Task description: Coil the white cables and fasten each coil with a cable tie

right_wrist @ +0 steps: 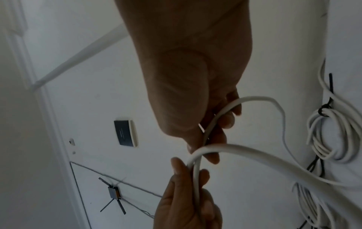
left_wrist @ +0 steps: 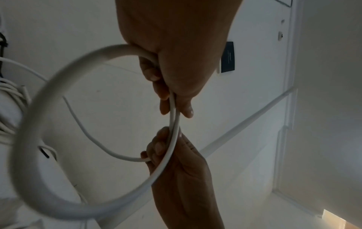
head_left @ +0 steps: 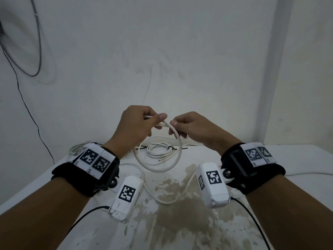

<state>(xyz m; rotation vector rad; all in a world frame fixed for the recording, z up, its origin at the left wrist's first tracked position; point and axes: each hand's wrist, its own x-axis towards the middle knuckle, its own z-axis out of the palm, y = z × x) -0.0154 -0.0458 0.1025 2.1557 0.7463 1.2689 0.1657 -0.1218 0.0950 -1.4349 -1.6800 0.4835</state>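
From the head view, a white cable (head_left: 177,139) is held up above the stained table (head_left: 180,222) by both hands. It is pinched between thumb and curled fingers of the left hand (head_left: 134,126), and gripped just beside that by the curled fingers of the right hand (head_left: 191,127); a single loop hangs below the two hands. A finished coil (head_left: 158,152), bound with a black cable tie (head_left: 170,148), lies on the table behind the loop.

From the left wrist, the cable is seen running between thumb and fingertips (left_wrist: 164,106) of the left hand, then on into the right hand's closed fingers.

From the right wrist, the cable is seen clamped under the right thumb against the fingers (right_wrist: 228,122), crossing into the left hand's pinch.
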